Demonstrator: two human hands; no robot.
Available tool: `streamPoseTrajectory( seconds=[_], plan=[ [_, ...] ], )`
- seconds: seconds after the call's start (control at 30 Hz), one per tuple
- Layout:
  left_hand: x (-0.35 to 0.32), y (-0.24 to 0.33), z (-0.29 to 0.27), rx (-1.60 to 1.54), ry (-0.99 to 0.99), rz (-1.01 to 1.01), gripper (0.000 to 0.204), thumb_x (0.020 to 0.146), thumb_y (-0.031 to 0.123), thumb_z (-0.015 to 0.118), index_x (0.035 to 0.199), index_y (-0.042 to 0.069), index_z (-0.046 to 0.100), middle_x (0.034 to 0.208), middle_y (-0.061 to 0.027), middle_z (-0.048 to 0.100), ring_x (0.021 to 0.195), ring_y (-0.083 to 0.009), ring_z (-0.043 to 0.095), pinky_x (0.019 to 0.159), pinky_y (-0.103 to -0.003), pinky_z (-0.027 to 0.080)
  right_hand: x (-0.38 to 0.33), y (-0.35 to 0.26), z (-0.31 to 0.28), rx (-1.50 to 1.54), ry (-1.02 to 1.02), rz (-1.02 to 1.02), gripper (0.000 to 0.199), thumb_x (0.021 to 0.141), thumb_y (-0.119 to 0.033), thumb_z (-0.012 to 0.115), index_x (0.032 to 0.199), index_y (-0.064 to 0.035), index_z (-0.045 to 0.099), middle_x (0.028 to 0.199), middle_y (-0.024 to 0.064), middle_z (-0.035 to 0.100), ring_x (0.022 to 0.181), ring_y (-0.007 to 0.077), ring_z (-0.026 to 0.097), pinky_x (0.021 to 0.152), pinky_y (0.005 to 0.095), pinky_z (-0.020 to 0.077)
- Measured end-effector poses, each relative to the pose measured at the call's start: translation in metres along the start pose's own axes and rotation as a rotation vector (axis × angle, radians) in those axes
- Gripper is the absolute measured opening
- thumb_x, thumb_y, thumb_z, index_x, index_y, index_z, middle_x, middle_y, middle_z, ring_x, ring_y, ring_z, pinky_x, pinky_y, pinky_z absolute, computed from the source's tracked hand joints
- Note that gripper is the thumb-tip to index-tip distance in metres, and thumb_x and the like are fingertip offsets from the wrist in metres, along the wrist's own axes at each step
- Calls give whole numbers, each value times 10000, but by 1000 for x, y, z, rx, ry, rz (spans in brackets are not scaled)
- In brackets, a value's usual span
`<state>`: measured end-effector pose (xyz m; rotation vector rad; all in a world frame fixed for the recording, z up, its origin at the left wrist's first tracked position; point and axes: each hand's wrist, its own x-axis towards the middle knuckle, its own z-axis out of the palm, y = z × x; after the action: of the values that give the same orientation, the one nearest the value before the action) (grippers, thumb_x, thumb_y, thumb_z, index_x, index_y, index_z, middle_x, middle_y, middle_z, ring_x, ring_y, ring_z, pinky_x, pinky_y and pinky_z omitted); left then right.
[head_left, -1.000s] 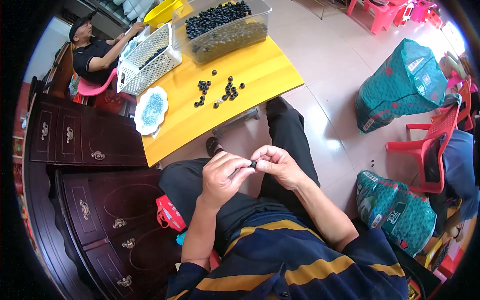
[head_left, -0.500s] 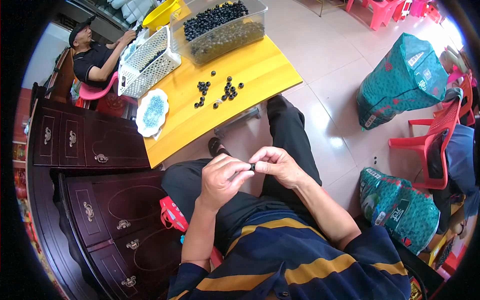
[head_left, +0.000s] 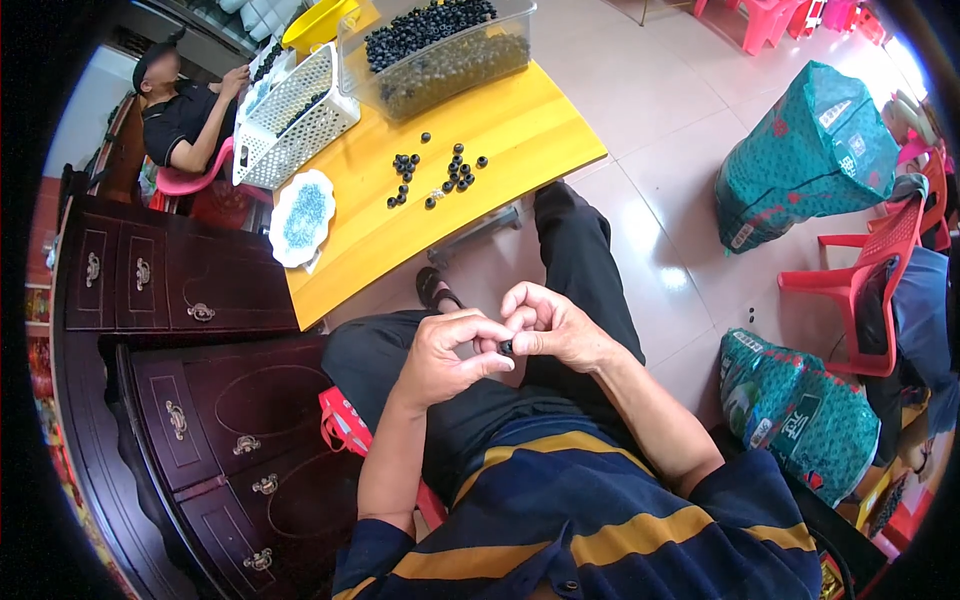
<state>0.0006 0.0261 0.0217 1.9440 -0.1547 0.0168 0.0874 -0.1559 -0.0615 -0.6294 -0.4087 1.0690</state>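
Above my lap, my left hand (head_left: 447, 357) and my right hand (head_left: 558, 330) meet at a small black round piece (head_left: 507, 347). Both hands are closed in a pinch, thumbs and fingertips pressing on it from either side, so most of it is hidden. On the yellow wooden table (head_left: 375, 250) lie several loose black round pieces (head_left: 460, 172), some showing a hole. A white scalloped dish (head_left: 276, 243) holds many tiny pale blue bits (head_left: 306, 215). At the table's far side stands a clear plastic bin (head_left: 440, 85) heaped with similar black pieces (head_left: 430, 35).
A white perforated basket (head_left: 262, 160) and a yellow basin (head_left: 312, 25) stand on the far left. Beyond them sits a person in black (head_left: 180, 120). Dark wooden cabinets (head_left: 240, 400) flank my left. Teal bags (head_left: 790, 160) and a red chair (head_left: 850, 300) stand right.
My right fingers have curled in closer to the left ones, and the black piece has tipped down slightly. The seated person's arm has shifted left. The view has moved a little.
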Motion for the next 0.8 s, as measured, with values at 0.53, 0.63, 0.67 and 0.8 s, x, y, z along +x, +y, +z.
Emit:
streamPoseTrajectory(
  seconds=[0.53, 0.63, 0.67, 0.8],
  plan=[
    [-10, -16, 14, -26, 94, 119, 244, 688, 55, 871, 845, 27, 686, 684, -39, 605, 597, -126, 563, 576, -255, 434, -2, 3, 0, 23, -21, 17, 332, 853, -98, 792, 1078, -61, 551, 901, 30, 714, 805, 94, 671, 737, 232, 531],
    [-9, -11, 13, -45, 85, 106, 268, 680, 48, 875, 884, 29, 703, 686, -41, 607, 603, -126, 573, 584, -259, 448, -3, -2, 2, 42, -25, 31, 329, 849, -101, 795, 1071, -62, 554, 902, 34, 717, 811, 96, 679, 736, 230, 533],
    [-7, -8, 13, -16, 67, 97, 284, 675, 43, 877, 904, 30, 711, 688, -42, 610, 604, -126, 577, 587, -261, 455, -4, -3, 2, 52, -25, 46, 330, 847, -103, 798, 1067, -63, 556, 904, 36, 718, 813, 95, 681, 736, 229, 532],
    [-10, -11, 16, 66, 84, 155, 312, 671, 52, 875, 945, 36, 725, 682, -45, 607, 590, -143, 574, 570, -272, 455, -3, 2, -1, 49, -27, -2, 321, 844, -99, 801, 1055, -64, 560, 896, 34, 714, 801, 88, 677, 730, 225, 531]
  ],
)
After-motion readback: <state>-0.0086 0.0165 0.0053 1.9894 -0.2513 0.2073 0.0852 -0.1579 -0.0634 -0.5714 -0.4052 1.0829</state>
